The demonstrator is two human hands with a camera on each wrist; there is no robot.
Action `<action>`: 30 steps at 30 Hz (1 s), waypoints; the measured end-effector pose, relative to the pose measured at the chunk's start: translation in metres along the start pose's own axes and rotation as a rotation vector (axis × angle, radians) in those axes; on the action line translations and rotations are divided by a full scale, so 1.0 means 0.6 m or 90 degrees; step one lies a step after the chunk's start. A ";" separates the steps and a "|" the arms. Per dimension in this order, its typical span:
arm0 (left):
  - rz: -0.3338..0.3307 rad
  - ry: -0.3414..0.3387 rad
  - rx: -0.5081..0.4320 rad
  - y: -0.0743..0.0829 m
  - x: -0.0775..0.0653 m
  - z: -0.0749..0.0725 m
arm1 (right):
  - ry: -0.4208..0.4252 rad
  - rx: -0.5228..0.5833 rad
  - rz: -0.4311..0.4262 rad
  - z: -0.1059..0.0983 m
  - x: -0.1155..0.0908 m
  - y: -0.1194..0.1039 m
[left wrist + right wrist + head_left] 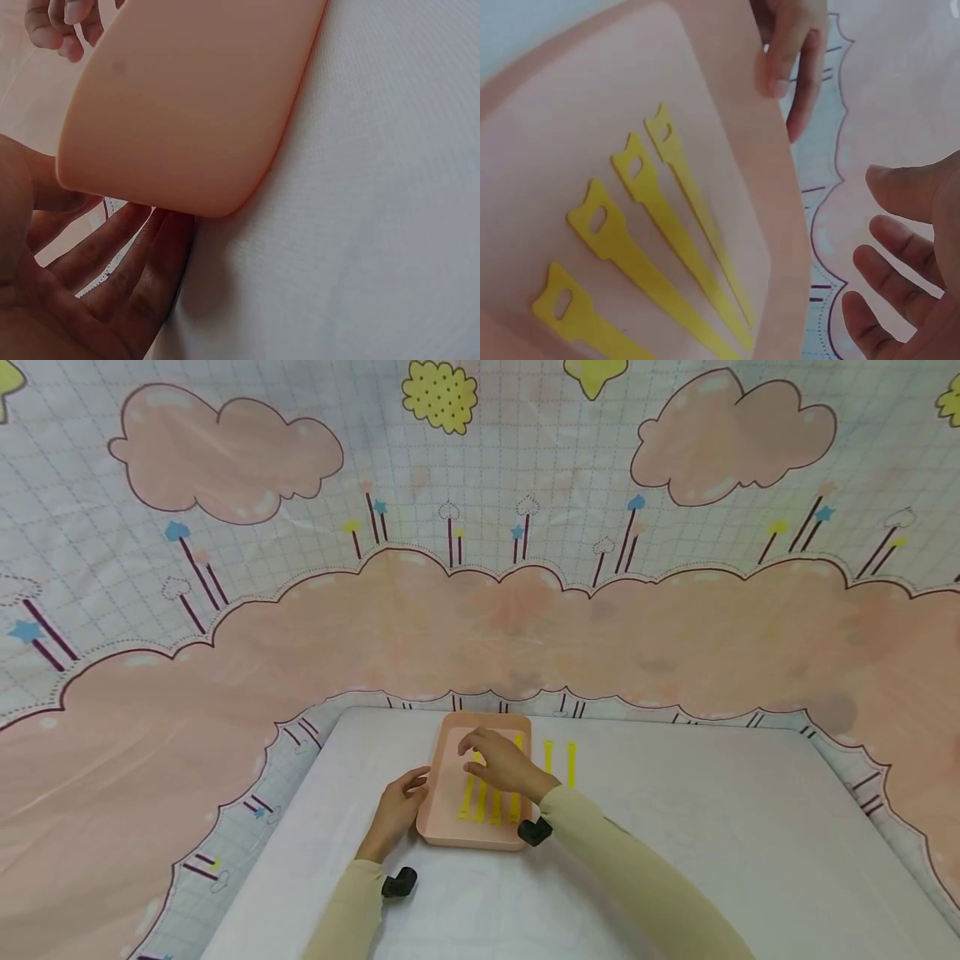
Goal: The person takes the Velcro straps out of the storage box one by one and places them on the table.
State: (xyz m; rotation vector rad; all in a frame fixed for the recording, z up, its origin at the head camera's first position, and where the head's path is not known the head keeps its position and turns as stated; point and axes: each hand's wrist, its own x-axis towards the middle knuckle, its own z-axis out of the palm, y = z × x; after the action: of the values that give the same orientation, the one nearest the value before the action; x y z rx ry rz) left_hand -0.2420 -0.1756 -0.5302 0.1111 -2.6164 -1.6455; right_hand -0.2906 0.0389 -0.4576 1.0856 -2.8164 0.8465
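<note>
A shallow pink tray [474, 841] stands on the white table. Inside it several yellow hook-and-loop cable ties [609, 229], each with a slotted head, lie side by side with the heads toward the near edge. At the tray's left wall is my left hand [397, 810], fingers extended along the outside and thumb by the rim. My right hand [508, 763] hovers over the tray with its fingers loosely bent and apart, nothing between them. It hides parts of the ties in the head view.
Two more yellow cable ties, a left one [548, 756] and a right one [572, 766], lie on the white table [697, 810] just right of the tray. A cloud-patterned cloth [525, 635] hangs behind the table's far edge.
</note>
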 end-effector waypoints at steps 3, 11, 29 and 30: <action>-0.003 0.001 0.002 0.001 0.000 0.000 | -0.021 -0.047 0.005 0.001 0.005 -0.004; 0.009 0.001 -0.007 0.003 0.001 -0.003 | -0.093 -0.189 -0.009 0.014 0.025 -0.001; -0.002 -0.002 0.001 0.006 -0.003 -0.005 | -0.192 -0.300 0.008 0.030 0.040 0.005; -0.003 -0.002 -0.002 0.006 -0.004 -0.005 | -0.194 -0.305 0.009 0.031 0.041 0.005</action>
State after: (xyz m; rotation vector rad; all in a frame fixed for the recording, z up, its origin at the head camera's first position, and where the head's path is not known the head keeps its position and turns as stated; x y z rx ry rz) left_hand -0.2396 -0.1763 -0.5255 0.1138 -2.6183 -1.6516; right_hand -0.3080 0.0166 -0.4702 1.1888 -3.0198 -0.0159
